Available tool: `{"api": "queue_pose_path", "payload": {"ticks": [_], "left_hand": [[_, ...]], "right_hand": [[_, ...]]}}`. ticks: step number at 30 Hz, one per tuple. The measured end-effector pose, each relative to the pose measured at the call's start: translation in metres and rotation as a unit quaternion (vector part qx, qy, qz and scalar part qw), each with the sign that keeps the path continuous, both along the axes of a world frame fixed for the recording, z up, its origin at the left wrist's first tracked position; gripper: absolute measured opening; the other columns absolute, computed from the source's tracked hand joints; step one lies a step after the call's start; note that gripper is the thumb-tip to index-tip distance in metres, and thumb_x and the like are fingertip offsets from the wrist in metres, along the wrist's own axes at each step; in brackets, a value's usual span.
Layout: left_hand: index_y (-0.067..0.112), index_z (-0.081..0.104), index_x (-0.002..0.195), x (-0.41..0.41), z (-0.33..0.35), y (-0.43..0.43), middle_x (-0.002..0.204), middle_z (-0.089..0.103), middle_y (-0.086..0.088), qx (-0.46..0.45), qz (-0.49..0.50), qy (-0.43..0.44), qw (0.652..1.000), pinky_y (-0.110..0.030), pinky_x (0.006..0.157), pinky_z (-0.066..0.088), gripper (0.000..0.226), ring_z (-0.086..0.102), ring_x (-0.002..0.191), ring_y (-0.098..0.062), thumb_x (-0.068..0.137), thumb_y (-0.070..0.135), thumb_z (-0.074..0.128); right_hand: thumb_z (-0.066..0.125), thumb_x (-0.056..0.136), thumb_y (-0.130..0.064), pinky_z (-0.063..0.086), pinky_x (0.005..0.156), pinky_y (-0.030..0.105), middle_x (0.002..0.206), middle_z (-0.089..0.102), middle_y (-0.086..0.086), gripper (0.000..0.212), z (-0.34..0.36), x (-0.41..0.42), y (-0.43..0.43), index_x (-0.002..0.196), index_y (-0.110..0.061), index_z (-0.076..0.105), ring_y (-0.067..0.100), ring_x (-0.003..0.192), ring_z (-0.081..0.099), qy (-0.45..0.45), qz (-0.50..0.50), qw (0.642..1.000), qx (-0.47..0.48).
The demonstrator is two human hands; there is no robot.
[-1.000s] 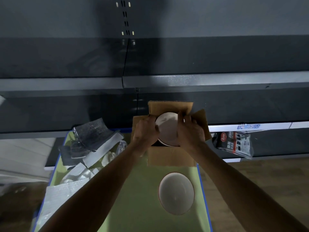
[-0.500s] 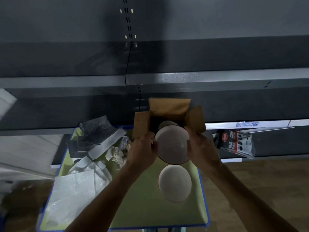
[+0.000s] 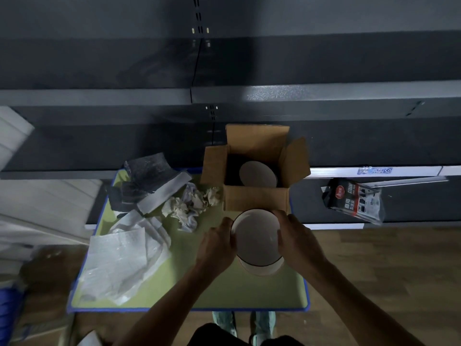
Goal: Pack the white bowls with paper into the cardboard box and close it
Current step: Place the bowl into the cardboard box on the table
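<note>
Left hand (image 3: 216, 243), right hand (image 3: 296, 239) grasp white bowl (image 3: 255, 237), mouth up, above second bowl (image 3: 262, 268).

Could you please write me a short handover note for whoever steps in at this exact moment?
Left hand and right hand: together gripping a white bowl by its rim, directly over a second bowl on the green tray.
Cardboard box: flaps open, one bowl inside.
Crumpled paper lies left of the box.
Done: one bowl boxed.
Left: pack the other two with paper, close the flaps.
</note>
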State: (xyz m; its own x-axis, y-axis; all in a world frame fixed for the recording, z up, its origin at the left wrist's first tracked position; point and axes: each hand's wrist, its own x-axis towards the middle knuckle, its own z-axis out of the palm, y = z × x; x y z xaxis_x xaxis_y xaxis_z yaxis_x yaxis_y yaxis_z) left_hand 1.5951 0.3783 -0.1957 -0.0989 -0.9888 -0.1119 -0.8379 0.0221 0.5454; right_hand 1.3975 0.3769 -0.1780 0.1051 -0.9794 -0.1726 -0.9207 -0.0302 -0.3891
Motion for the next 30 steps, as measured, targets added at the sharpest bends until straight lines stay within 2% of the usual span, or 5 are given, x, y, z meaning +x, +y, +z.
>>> {"api": "queue_pose_path", "payload": {"ticks": [5,12,21,27,30], "left_hand": [[0.010,0.050,0.113,-0.004,-0.015,0.012,0.092,0.071,-0.019,0.019,-0.006,-0.004,1.000,-0.039,0.062,0.044,0.024,0.065,0.086,-0.041,0.093,0.023,0.049],[0.006,0.050,0.115,-0.009,-0.023,0.018,0.093,0.070,-0.022,0.022,-0.032,-0.025,0.999,-0.037,0.061,0.037,0.027,0.063,0.087,-0.044,0.094,0.022,0.051],[0.016,0.042,0.125,-0.012,-0.023,0.017,0.101,0.067,-0.011,0.024,-0.038,-0.125,0.991,-0.035,0.074,0.046,0.033,0.065,0.092,-0.031,0.100,0.037,0.040],[0.025,0.045,0.123,-0.015,0.002,-0.008,0.095,0.072,-0.003,-0.068,-0.039,-0.129,0.989,-0.033,0.073,0.056,0.032,0.070,0.084,-0.022,0.099,0.046,0.040],[0.022,0.053,0.116,-0.020,0.026,-0.032,0.092,0.072,-0.003,-0.116,-0.037,-0.134,0.983,-0.024,0.064,0.046,0.027,0.070,0.082,-0.022,0.098,0.040,0.045]], "right_hand": [[0.054,0.093,-0.021,0.035,0.062,0.032,0.114,0.052,0.008,0.046,-0.011,-0.002,0.011,0.137,-0.023,0.039,0.035,0.091,0.064,0.036,0.008,0.999,0.011],[0.051,0.093,-0.021,0.040,0.063,0.034,0.119,0.049,0.007,0.050,-0.023,-0.006,0.016,0.140,-0.023,0.035,0.032,0.092,0.065,0.080,0.017,0.996,0.020],[0.085,0.056,-0.016,0.027,0.040,0.023,0.085,0.060,0.003,0.054,-0.014,-0.006,0.014,0.106,-0.017,0.066,0.020,0.046,0.060,0.144,0.051,0.987,-0.048],[0.074,0.067,-0.012,0.045,0.044,0.030,0.083,0.059,0.000,0.027,0.004,-0.005,-0.003,0.091,-0.020,0.064,0.022,0.061,0.063,0.109,0.083,0.986,-0.090],[0.070,0.072,-0.010,0.047,0.050,0.029,0.085,0.062,-0.001,0.021,0.015,-0.006,-0.023,0.090,-0.019,0.065,0.022,0.065,0.065,0.067,0.087,0.987,-0.117]]}}
